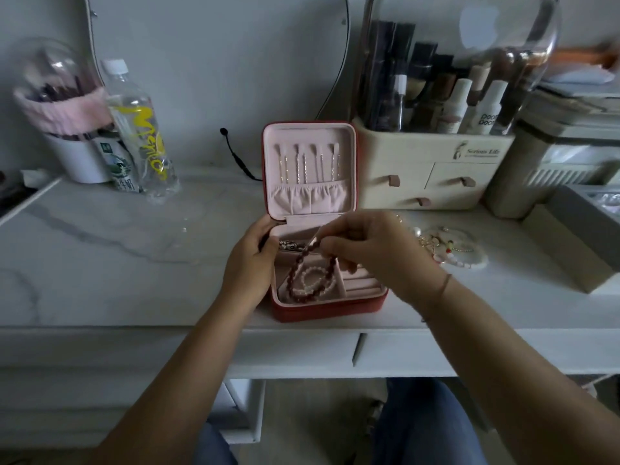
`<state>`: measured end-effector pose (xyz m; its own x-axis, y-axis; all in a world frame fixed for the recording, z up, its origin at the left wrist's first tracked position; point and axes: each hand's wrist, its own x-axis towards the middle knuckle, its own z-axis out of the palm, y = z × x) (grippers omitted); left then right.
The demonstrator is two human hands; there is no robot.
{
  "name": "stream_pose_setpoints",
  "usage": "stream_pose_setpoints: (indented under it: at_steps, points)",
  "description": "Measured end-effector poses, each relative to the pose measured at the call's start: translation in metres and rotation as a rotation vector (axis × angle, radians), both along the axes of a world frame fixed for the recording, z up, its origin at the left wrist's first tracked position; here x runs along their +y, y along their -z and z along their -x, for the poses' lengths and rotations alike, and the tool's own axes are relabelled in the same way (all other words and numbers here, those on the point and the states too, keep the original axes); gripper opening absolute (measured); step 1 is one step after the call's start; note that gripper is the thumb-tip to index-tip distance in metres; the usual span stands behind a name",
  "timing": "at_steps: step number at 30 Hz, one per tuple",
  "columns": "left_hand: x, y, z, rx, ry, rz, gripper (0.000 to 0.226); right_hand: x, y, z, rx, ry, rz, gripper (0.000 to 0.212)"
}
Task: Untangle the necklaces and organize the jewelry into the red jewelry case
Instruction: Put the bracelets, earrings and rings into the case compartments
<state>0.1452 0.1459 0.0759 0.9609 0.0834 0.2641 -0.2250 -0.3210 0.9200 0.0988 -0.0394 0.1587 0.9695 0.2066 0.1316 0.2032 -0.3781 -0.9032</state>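
One red jewelry case point(322, 308), open, near the front edge of the counter point(100, 236); bare marble to its left. My left grip point(250, 263) clasps its left wall. My right grip point(375, 250) pinches one dark-red bead strand point(294, 273) trailing into the front-left compartment (one pearl strand point(310, 270) inside). One loose jewelry heap point(443, 246), right.

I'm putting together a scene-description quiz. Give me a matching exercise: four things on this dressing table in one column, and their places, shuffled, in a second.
Things
1. dark red bead strand
2. clear plastic bottle with yellow lettering
3. loose pile of pearl and gold jewelry
4. cream drawer organiser

Places
A. against the wall, right of the red jewelry case lid
B. on the tabletop right of the case
C. pinched by the right hand, hanging into the case's front left compartment
D. standing left of the case, near the wall

Pairs: 1-C, 2-D, 3-B, 4-A
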Motion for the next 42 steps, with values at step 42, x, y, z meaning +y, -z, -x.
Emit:
stream_pose_setpoints:
  at_steps: [42]
  points:
    - [-0.002,-0.003,0.003,0.051,-0.053,-0.019,0.041,-0.189,0.041,-0.059,0.053,0.791,0.703,0.019]
